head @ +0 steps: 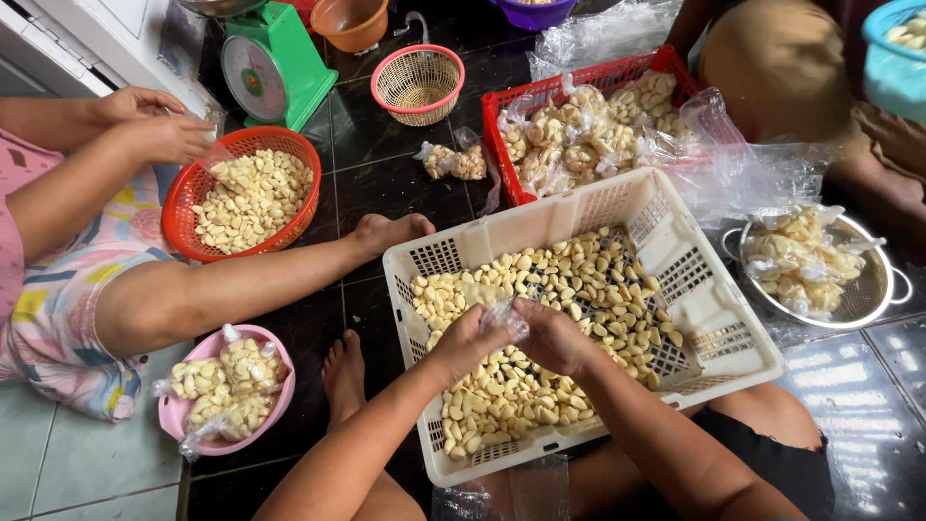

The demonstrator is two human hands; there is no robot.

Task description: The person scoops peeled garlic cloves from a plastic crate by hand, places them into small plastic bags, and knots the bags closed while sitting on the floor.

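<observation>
Both hands meet over the white slotted crate [716,338] of peeled garlic cloves [502,391]: the left hand [463,344] and right hand [555,338] pinch a small clear plastic bag [505,315] between them, cloves lying directly beneath and just ahead of the fingers.

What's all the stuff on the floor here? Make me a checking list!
Surface: dark tiled floor, paler tiles at left.
Job's things: white crate of peeled garlic cloves; small clear bag between both hands.
Clutter: red basket, pink bowl, red crate, metal colander, green scale.
Grippers: left hand and right hand pinch the bag.
Cables: nothing seen.
Surroundings: other people sit around.
</observation>
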